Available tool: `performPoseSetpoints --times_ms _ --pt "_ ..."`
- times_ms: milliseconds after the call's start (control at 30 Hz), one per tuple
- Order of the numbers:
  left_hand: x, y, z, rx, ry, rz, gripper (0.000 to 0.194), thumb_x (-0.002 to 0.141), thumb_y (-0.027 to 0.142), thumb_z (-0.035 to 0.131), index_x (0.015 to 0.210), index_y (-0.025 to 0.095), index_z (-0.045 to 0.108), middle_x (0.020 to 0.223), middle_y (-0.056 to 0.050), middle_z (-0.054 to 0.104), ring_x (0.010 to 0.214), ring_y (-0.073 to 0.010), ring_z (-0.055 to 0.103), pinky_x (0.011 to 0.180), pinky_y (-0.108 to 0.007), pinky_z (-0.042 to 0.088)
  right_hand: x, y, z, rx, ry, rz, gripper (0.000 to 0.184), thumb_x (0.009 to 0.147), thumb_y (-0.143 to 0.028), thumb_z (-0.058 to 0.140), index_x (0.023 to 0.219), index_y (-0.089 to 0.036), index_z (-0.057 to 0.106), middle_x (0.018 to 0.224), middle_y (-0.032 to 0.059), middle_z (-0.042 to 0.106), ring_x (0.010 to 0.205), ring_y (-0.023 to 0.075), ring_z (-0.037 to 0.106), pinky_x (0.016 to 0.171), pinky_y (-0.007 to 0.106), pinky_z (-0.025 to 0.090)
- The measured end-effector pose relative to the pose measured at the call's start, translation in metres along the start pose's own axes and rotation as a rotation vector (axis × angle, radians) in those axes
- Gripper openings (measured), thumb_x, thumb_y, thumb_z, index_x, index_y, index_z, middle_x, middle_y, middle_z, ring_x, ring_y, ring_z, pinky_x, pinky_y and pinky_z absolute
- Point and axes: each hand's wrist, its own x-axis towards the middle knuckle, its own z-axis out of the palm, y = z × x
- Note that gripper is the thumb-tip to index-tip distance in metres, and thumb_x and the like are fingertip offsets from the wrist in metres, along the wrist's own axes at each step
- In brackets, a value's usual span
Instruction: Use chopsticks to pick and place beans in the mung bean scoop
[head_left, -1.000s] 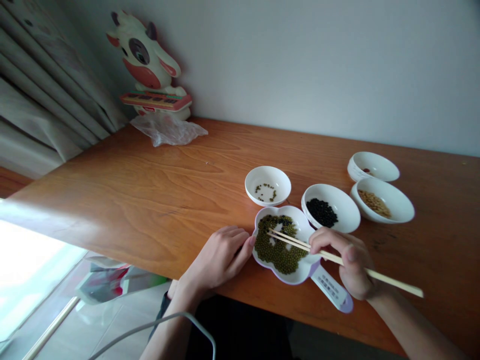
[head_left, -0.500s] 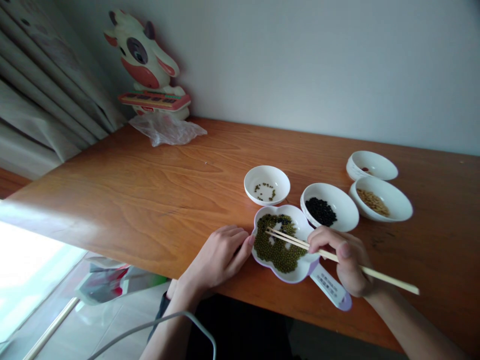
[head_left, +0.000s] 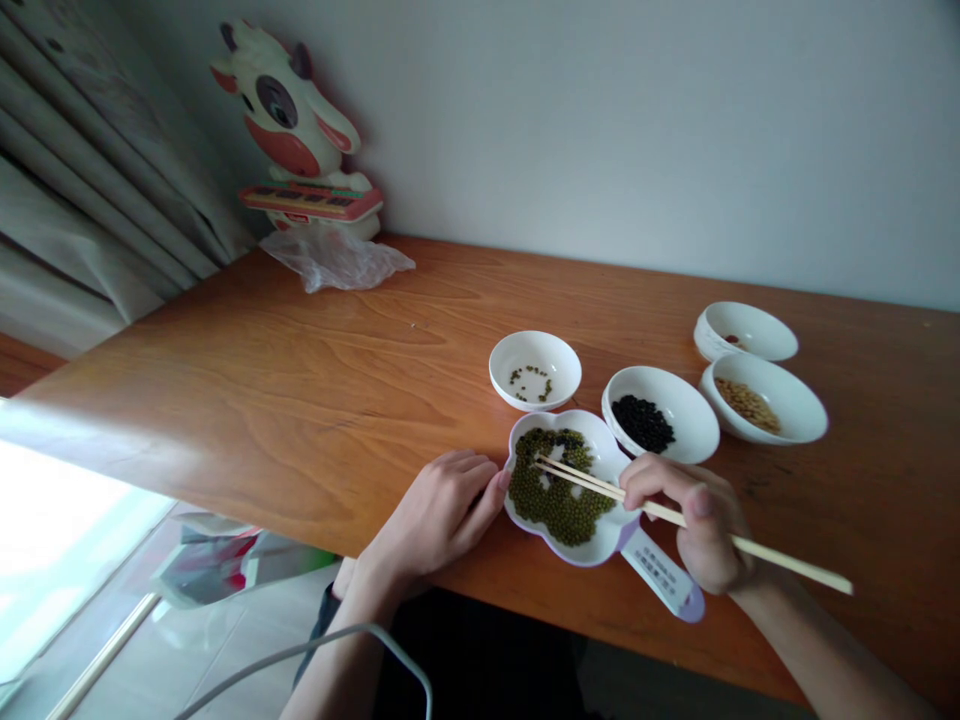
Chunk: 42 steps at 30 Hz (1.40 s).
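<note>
A white flower-shaped dish [head_left: 600, 452] with a labelled handle holds a heap of green mung beans [head_left: 559, 498] near the table's front edge. My right hand [head_left: 694, 520] grips a pair of wooden chopsticks [head_left: 780, 565], whose tips rest in the beans at the dish's middle. My left hand [head_left: 439, 512] lies flat on the table, fingertips touching the dish's left rim. Just behind stands a small white bowl [head_left: 535, 368] with a few green beans.
Right of the dish stand a bowl of black beans [head_left: 660, 414], a bowl of tan beans [head_left: 763, 411] and a nearly empty bowl [head_left: 745, 331]. A cow-shaped toy [head_left: 300, 135] and a crumpled plastic bag [head_left: 336, 259] sit at the back left by a curtain.
The chopsticks shifted slightly within the beans; both hands stay in about the same place.
</note>
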Motion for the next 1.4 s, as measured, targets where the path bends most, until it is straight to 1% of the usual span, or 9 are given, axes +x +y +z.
performPoseSetpoints --times_ms 200,500,667,800,900,1000,1133,1233,1400 --pt "0.000 0.000 0.001 0.003 -0.007 -0.004 0.043 0.120 0.036 0.031 0.082 0.022 0.048 0.084 -0.002 0.061 0.077 -0.0187 0.055 0.082 -0.033 0.044 0.002 -0.004 0.002 0.016 0.045 -0.017 0.065 0.114 -0.058 0.025 0.084 -0.023 0.070 0.080 0.0045 0.070 0.074 0.0192 0.067 0.068 0.033 0.050" --pt "0.002 0.000 -0.001 -0.010 -0.006 -0.003 0.043 0.119 0.035 0.032 0.082 0.022 0.050 0.084 -0.003 0.062 0.077 -0.0186 0.055 0.082 -0.033 0.045 0.001 -0.004 -0.003 -0.025 0.088 -0.086 0.070 0.113 -0.062 0.025 0.082 -0.022 0.074 0.075 0.0057 0.072 0.068 0.0199 0.069 0.063 0.033 0.052" --pt "0.001 0.001 0.000 -0.001 -0.004 -0.005 0.044 0.119 0.035 0.032 0.082 0.022 0.051 0.084 -0.004 0.063 0.076 -0.0190 0.055 0.081 -0.034 0.045 0.000 -0.008 -0.009 -0.096 0.167 -0.156 0.072 0.112 -0.063 0.026 0.078 -0.024 0.076 0.072 0.0066 0.073 0.062 0.0218 0.071 0.056 0.036 0.053" --pt "0.001 0.001 0.000 -0.003 -0.002 -0.003 0.044 0.119 0.034 0.033 0.082 0.022 0.053 0.084 -0.004 0.064 0.076 -0.0193 0.057 0.082 -0.033 0.047 -0.004 -0.004 -0.021 -0.254 0.295 -0.272 0.074 0.112 -0.063 0.024 0.081 -0.027 0.080 0.072 0.0072 0.076 0.061 0.0238 0.073 0.056 0.039 0.054" --pt "0.001 0.001 -0.001 -0.001 -0.003 -0.009 0.044 0.119 0.035 0.034 0.083 0.021 0.055 0.085 -0.004 0.066 0.078 -0.0197 0.058 0.084 -0.034 0.048 -0.010 0.004 -0.033 -0.434 0.385 -0.411 0.070 0.111 -0.064 0.027 0.088 -0.030 0.084 0.072 0.0078 0.078 0.065 0.0274 0.076 0.058 0.043 0.056" --pt "0.001 0.000 -0.001 -0.005 -0.010 -0.013 0.045 0.119 0.036 0.033 0.084 0.021 0.057 0.087 -0.005 0.066 0.079 -0.0200 0.060 0.085 -0.034 0.049 -0.015 0.013 -0.046 -0.605 0.412 -0.518 0.067 0.112 -0.060 0.030 0.091 -0.032 0.087 0.073 0.0088 0.080 0.066 0.0299 0.076 0.059 0.046 0.055" --pt "0.001 -0.001 0.000 0.001 0.001 -0.009 0.045 0.119 0.036 0.033 0.083 0.021 0.055 0.085 -0.005 0.065 0.078 -0.0197 0.059 0.083 -0.034 0.048 -0.018 0.018 -0.060 -0.754 0.412 -0.581 0.063 0.113 -0.054 0.032 0.094 -0.030 0.087 0.075 0.0092 0.081 0.070 0.0302 0.077 0.061 0.046 0.055" --pt "0.001 -0.002 0.001 0.008 0.011 0.003 0.045 0.119 0.035 0.033 0.082 0.021 0.055 0.084 -0.005 0.065 0.077 -0.0195 0.058 0.082 -0.034 0.048 -0.017 0.018 -0.062 -0.788 0.451 -0.590 0.063 0.113 -0.053 0.030 0.096 -0.028 0.086 0.076 0.0097 0.081 0.071 0.0310 0.076 0.062 0.047 0.055" --pt "0.001 -0.001 0.001 0.000 0.008 0.004 0.044 0.119 0.035 0.034 0.083 0.021 0.056 0.085 -0.005 0.065 0.077 -0.0195 0.059 0.083 -0.034 0.049 -0.014 0.013 -0.056 -0.730 0.510 -0.512 0.063 0.112 -0.055 0.030 0.095 -0.027 0.083 0.078 0.0117 0.079 0.075 0.0328 0.075 0.064 0.049 0.053"
